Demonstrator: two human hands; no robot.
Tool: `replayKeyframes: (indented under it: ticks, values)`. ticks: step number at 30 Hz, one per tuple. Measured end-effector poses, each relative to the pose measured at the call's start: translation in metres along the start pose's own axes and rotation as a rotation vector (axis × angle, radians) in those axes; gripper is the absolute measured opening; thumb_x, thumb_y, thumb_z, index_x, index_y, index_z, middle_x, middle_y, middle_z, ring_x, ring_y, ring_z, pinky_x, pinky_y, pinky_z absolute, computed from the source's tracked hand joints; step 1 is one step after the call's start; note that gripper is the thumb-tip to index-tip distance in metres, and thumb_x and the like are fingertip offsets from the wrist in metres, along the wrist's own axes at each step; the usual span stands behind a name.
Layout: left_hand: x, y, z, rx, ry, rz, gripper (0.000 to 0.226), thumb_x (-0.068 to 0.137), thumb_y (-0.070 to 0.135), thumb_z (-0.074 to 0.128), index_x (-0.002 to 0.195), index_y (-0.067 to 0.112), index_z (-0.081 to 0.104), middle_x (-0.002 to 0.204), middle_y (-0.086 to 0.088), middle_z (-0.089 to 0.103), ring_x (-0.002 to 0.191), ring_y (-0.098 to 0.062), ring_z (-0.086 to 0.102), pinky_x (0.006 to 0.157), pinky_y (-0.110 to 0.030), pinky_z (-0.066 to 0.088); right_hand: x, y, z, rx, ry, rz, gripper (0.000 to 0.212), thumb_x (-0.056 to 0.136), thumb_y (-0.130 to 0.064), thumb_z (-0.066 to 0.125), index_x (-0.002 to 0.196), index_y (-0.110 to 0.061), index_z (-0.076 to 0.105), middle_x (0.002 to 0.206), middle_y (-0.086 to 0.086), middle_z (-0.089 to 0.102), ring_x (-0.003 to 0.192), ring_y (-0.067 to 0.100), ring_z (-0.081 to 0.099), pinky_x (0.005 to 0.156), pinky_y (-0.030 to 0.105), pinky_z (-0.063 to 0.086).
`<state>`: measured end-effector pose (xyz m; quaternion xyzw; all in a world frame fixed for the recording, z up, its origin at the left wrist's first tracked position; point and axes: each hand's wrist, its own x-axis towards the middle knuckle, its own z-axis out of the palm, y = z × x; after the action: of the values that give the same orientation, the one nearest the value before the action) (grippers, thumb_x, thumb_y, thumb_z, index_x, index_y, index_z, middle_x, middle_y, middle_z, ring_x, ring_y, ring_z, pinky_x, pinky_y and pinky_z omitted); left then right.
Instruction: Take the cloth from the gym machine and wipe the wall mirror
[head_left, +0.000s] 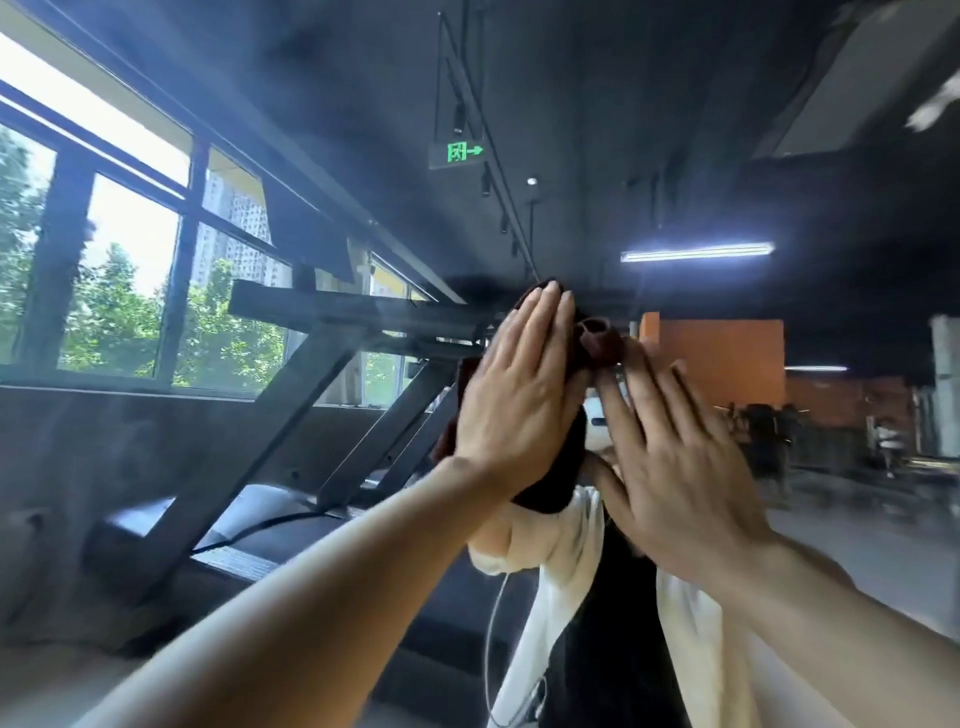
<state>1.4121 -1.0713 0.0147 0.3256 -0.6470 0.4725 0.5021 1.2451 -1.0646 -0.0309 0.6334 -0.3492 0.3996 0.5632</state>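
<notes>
Wiping step in hand: both hands are up on the wall mirror, which fills nearly the whole view. Left hand lies flat, fingers straight and held together, pressing the dark red cloth against the glass at about 12 o'clock from view centre. Cloth is bunched; it shows above the fingertips, at the 3 o'clock side of the hand and below the palm at 5 o'clock. Right hand sits just beside it at 4 o'clock, fingers straight and spread, fingertips touching the cloth's edge; palm seems to rest on the glass, can't confirm. Neither hand grips the cloth.

Reflected behind: gym machine at 9 o'clock, windows at 10 o'clock, exit sign at 12.

Judgement: cloth pickup is done, wiping is underway, how much glass is covered can't be told. Next move needs steady flat pressure and a sweep sideways or down to fresh glass, keeping the bunched cloth under the palm so it doesn't slip out.
</notes>
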Motion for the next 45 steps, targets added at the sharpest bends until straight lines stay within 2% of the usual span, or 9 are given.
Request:
replayKeyframes:
  ticks: [3, 7, 9, 13, 18, 23, 30, 39, 45]
  values:
    - [-0.009, -0.047, -0.013, 0.054, -0.019, -0.047, 0.060, 0.103, 0.037, 0.035, 0.153, 0.002, 0.032, 0.158, -0.015, 0.034, 0.147, -0.027, 0.030, 0.122, -0.040, 0.023, -0.004, 0.035, -0.011, -0.005, 0.022, -0.071, 0.065, 0.100, -0.042, 0.034, 0.151, -0.002, 0.042, 0.160, 0.020, 0.032, 0.149, 0.033, 0.032, 0.121, 0.050, 0.026]
    - [-0.008, -0.098, -0.027, 0.027, 0.044, -0.579, 0.060, 0.105, 0.030, 0.037, 0.155, 0.000, 0.024, 0.159, -0.021, 0.027, 0.145, -0.038, 0.028, 0.118, -0.050, 0.027, -0.017, 0.084, -0.021, -0.059, 0.046, 0.106, 0.069, 0.102, -0.044, 0.029, 0.153, 0.002, 0.035, 0.160, 0.024, 0.030, 0.149, 0.037, 0.029, 0.124, 0.047, 0.016]
    - [0.010, -0.082, -0.021, -0.002, 0.097, -0.665, 0.059, 0.106, 0.023, 0.038, 0.155, -0.002, 0.018, 0.163, -0.020, 0.019, 0.150, -0.036, 0.019, 0.121, -0.045, 0.019, -0.021, 0.081, -0.020, -0.069, 0.037, 0.141, 0.071, 0.105, -0.046, 0.022, 0.154, 0.005, 0.031, 0.161, 0.026, 0.026, 0.151, 0.039, 0.025, 0.124, 0.049, 0.015]
    - [0.059, 0.006, 0.007, -0.011, 0.129, -0.414, 0.062, 0.102, 0.028, 0.029, 0.155, -0.002, 0.019, 0.164, -0.016, 0.018, 0.153, -0.028, 0.012, 0.124, -0.032, 0.004, -0.022, 0.074, -0.016, -0.063, 0.028, 0.142, 0.073, 0.107, -0.048, 0.016, 0.154, 0.005, 0.028, 0.161, 0.028, 0.024, 0.151, 0.039, 0.022, 0.123, 0.054, 0.021]
    - [0.091, 0.104, 0.036, -0.033, 0.103, -0.053, 0.059, 0.100, 0.021, 0.042, 0.152, -0.003, 0.029, 0.160, -0.019, 0.028, 0.151, -0.029, 0.022, 0.123, -0.033, 0.008, -0.032, 0.069, -0.018, -0.024, 0.070, 0.165, 0.071, 0.105, -0.044, 0.030, 0.152, 0.009, 0.031, 0.159, 0.028, 0.030, 0.150, 0.037, 0.027, 0.124, 0.046, 0.019]
    - [0.064, 0.099, 0.027, -0.042, 0.009, 0.131, 0.055, 0.103, 0.027, 0.038, 0.152, 0.003, 0.033, 0.159, -0.014, 0.033, 0.150, -0.024, 0.026, 0.124, -0.030, 0.012, -0.058, 0.074, -0.022, -0.071, 0.020, 0.091, 0.071, 0.106, -0.043, 0.033, 0.154, 0.009, 0.024, 0.162, 0.027, 0.022, 0.152, 0.036, 0.022, 0.124, 0.047, 0.022]
    - [0.030, 0.089, 0.025, -0.020, 0.070, -0.173, 0.056, 0.104, 0.030, 0.033, 0.152, 0.001, 0.035, 0.159, -0.014, 0.034, 0.149, -0.024, 0.026, 0.123, -0.038, 0.020, -0.098, 0.055, -0.024, -0.048, -0.037, 0.124, 0.068, 0.107, -0.041, 0.026, 0.157, 0.004, 0.016, 0.166, 0.021, 0.011, 0.155, 0.031, 0.010, 0.125, 0.049, 0.018]
    - [-0.116, 0.130, 0.028, -0.026, -0.052, -0.137, 0.057, 0.104, 0.028, 0.033, 0.155, 0.004, 0.025, 0.162, -0.011, 0.026, 0.152, -0.023, 0.020, 0.124, -0.038, 0.017, -0.166, 0.008, -0.025, 0.016, -0.107, 0.072, 0.067, 0.106, -0.038, 0.031, 0.155, 0.008, 0.023, 0.164, 0.025, 0.016, 0.154, 0.036, 0.017, 0.126, 0.049, 0.014]
    - [-0.178, 0.143, 0.033, 0.003, -0.070, -0.178, 0.058, 0.102, 0.026, 0.036, 0.154, 0.005, 0.022, 0.162, -0.009, 0.022, 0.153, -0.021, 0.016, 0.125, -0.037, 0.014, -0.207, -0.019, -0.021, 0.032, -0.164, 0.061, 0.067, 0.108, -0.039, 0.023, 0.156, 0.007, 0.018, 0.165, 0.025, 0.014, 0.154, 0.035, 0.015, 0.124, 0.047, 0.019]
